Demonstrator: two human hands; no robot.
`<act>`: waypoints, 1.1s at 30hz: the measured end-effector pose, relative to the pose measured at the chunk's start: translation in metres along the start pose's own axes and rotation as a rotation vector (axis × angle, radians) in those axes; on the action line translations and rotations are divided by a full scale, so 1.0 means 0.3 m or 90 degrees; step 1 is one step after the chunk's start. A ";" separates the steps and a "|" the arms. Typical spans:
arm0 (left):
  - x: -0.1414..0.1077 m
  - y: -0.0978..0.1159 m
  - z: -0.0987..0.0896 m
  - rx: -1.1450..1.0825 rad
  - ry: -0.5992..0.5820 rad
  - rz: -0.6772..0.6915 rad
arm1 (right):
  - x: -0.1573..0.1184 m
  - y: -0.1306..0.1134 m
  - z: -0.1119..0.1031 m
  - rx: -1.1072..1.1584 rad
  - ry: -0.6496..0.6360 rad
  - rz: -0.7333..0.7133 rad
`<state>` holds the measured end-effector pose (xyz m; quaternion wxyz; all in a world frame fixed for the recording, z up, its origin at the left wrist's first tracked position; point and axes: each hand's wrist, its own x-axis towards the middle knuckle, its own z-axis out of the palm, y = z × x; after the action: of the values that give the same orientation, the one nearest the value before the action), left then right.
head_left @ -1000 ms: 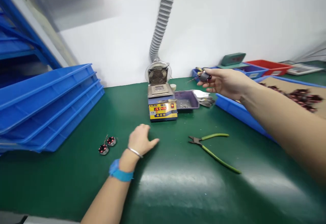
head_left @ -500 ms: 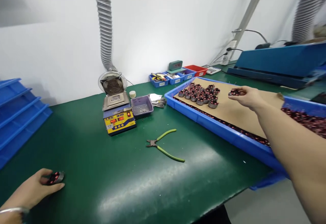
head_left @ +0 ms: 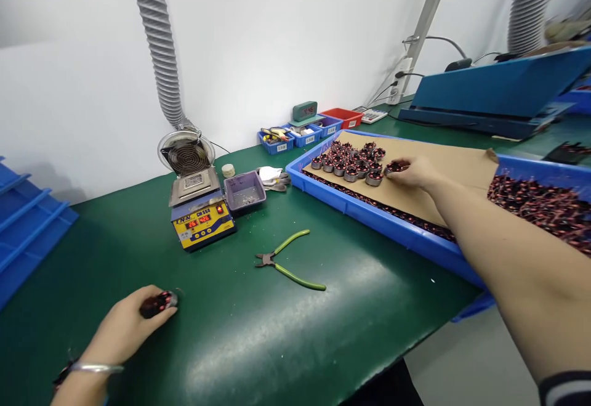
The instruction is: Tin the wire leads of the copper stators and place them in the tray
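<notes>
My left hand (head_left: 127, 326), with a bangle at the wrist, is closed around a wire-wound stator (head_left: 167, 300) low over the green table at the lower left. Its metal ring and dark red windings show between thumb and fingers. Over the cardboard sheet (head_left: 438, 153) in the blue tray (head_left: 369, 212), my right hand (head_left: 413, 173) pinches another wire-wound stator (head_left: 396, 167). Just left of it stand several similar stators (head_left: 351, 173) in a cluster on the cardboard. Cutting pliers (head_left: 268, 260) with green handles lie spread between my hands.
A yellow-fronted soldering pot (head_left: 203, 224) and a purple tray (head_left: 245, 193) stand beneath a flexible duct (head_left: 157, 55). Small tool bins (head_left: 276, 145) line the wall. Blue crates (head_left: 28, 221) are stacked at left. More wound parts (head_left: 540, 203) fill the tray's right end.
My right hand has brought its stator left and down, close beside the cluster. My left hand has moved right and slightly up, still holding its stator. The view has shifted a little.
</notes>
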<state>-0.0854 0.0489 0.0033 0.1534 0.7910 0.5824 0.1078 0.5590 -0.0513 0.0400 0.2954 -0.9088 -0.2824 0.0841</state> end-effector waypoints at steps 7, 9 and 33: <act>-0.034 0.223 0.057 -0.021 -0.049 0.154 | -0.105 -0.130 -0.081 0.024 0.097 -0.033; -0.044 0.243 0.072 -0.077 -0.050 0.180 | -0.221 -0.208 -0.061 0.063 0.117 -0.133; -0.101 0.324 0.120 -0.243 -0.145 0.212 | -1.035 -0.555 0.613 0.431 -0.599 -0.362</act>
<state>0.0044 -0.0110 0.0060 0.3440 0.8398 0.3924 0.1497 0.1664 -0.0251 -0.0163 0.4214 -0.5211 -0.5692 0.4764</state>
